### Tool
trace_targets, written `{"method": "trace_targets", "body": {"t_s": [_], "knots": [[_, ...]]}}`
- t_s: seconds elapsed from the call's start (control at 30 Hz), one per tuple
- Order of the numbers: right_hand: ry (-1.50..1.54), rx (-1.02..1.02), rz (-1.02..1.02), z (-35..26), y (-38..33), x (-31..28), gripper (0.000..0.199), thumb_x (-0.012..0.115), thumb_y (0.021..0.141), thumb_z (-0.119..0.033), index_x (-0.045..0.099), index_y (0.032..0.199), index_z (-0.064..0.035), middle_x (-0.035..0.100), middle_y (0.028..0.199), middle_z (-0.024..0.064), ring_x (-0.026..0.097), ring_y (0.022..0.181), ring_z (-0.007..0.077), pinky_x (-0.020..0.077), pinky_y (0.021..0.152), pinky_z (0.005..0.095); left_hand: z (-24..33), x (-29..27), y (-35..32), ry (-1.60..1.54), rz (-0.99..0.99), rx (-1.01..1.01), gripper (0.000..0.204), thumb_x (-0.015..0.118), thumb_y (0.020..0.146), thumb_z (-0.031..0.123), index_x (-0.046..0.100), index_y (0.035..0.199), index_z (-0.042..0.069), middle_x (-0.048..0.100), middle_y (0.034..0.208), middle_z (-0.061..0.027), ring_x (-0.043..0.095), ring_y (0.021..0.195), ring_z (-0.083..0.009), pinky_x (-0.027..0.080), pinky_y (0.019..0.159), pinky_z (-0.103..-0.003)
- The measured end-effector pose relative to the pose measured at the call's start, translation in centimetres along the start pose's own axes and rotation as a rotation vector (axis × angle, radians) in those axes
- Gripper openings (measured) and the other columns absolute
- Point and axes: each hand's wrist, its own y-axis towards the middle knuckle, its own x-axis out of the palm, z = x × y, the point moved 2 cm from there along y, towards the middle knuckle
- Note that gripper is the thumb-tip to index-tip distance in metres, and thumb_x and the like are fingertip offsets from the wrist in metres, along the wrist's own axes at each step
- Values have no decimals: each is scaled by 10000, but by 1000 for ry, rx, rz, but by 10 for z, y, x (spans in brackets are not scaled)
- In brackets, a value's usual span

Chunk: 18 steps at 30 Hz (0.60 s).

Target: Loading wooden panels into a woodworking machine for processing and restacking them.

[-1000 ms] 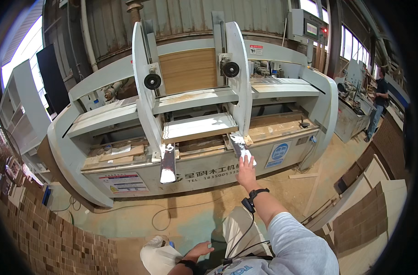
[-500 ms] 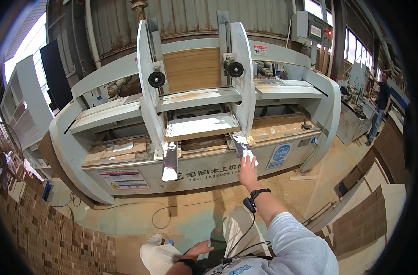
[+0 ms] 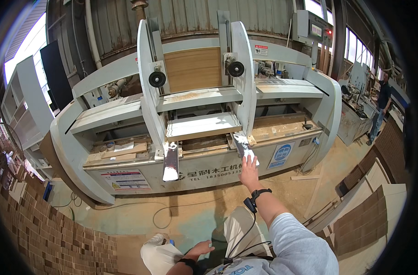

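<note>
My right hand (image 3: 249, 169) reaches forward, fingers spread and resting on the front end of the right support arm (image 3: 242, 143), a dark bar with worn white patches. Low in front of my body, my left hand (image 3: 202, 248) hangs near my thigh with loosely extended fingers and nothing visible in it. Between the machine's two tall white uprights lies a stack of white boards (image 3: 204, 124) with rows of small holes along their short ends. The matching left support arm (image 3: 171, 160) juts out below the left upright.
A long pale woodworking machine (image 3: 126, 183) spans the view, with black handwheels (image 3: 157, 79) on its uprights. A control box (image 3: 314, 30) stands at far right. Stacked brown strips (image 3: 57, 229) fill the lower left; panels (image 3: 360, 215) lean right. A cable (image 3: 156, 215) loops across the floor. Another person (image 3: 383, 103) stands at right.
My hands and the boards stay nearly where they were. At far right, the other person's arm appears more raised toward the equipment.
</note>
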Motion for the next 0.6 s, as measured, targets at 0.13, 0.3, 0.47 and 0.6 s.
{"method": "trace_targets", "body": {"t_s": [0.13, 0.3, 0.47, 0.6], "knots": [[5, -7, -20, -9, 0, -4, 760, 623, 719, -156, 239, 1366, -51, 162, 1442, 155, 79, 1333, 422, 354, 965, 534, -8, 2, 0, -12, 24, -1, 616, 555, 792, 418, 449, 1233, 1, 540, 1179, -201, 507, 1099, -343, 402, 925, -392], [-39, 4, 57, 12, 4, -1, 669, 560, 761, -140, 271, 1358, -52, 218, 1428, 167, 130, 1323, 431, 359, 965, 524, 3, -4, 10, 8, 24, 73, 613, 554, 790, 445, 467, 1217, 15, 557, 1130, -222, 527, 1054, -366, 422, 897, -403], [-9, -54, 39, -10, 6, 12, 543, 427, 827, -105, 293, 1350, -51, 242, 1423, 182, 152, 1314, 451, 389, 938, 527, -20, 3, 0, -1, 54, 10, 624, 572, 774, 479, 486, 1199, 31, 600, 1052, -195, 563, 993, -352, 441, 865, -407], [4, -24, 101, -7, 2, 9, 612, 490, 780, -113, 278, 1346, -23, 250, 1401, 198, 160, 1306, 456, 369, 957, 518, -56, 22, 27, -59, -10, -29, 652, 619, 752, 462, 478, 1230, 40, 631, 975, -195, 603, 931, -322, 468, 820, -364]]}}
